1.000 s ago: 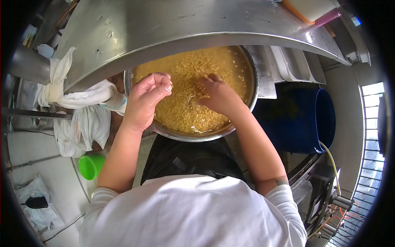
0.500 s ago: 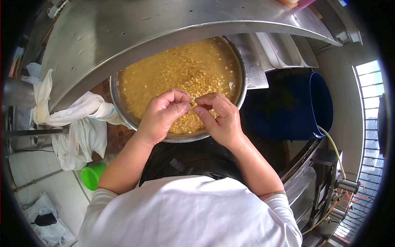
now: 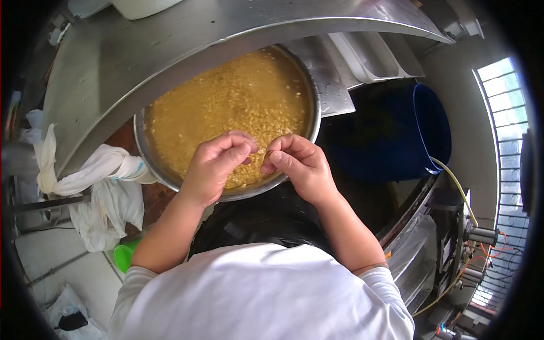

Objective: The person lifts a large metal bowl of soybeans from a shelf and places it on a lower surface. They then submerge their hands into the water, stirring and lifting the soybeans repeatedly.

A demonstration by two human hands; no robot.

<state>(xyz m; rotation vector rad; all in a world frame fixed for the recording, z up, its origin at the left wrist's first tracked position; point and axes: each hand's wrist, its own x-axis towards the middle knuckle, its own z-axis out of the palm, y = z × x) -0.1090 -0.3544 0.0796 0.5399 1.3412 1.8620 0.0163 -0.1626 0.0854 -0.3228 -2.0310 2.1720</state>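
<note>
A large round metal basin (image 3: 313, 107) holds cloudy yellow-brown liquid with many small pale yellow pieces (image 3: 243, 105) in it. Above its near edge, my left hand (image 3: 218, 164) is closed, thumb pressed to curled fingers; whatever it pinches is too small to make out. Just to the right, my right hand (image 3: 300, 167) is also closed in a pinch, with its contents hidden. A small gap separates the fingertips of the two hands.
A metal shelf (image 3: 187, 34) overhangs the basin's far side. White trays (image 3: 368, 56) and a blue barrel (image 3: 391, 133) are at the right, near machinery with a hose (image 3: 456, 190). White cloth (image 3: 96, 170), plastic bags (image 3: 105, 215) and a green container (image 3: 124, 255) are at the left.
My hands have moved slightly apart, and their fingertips no longer nearly meet. The view has shifted, so the basin and barrel appear farther left.
</note>
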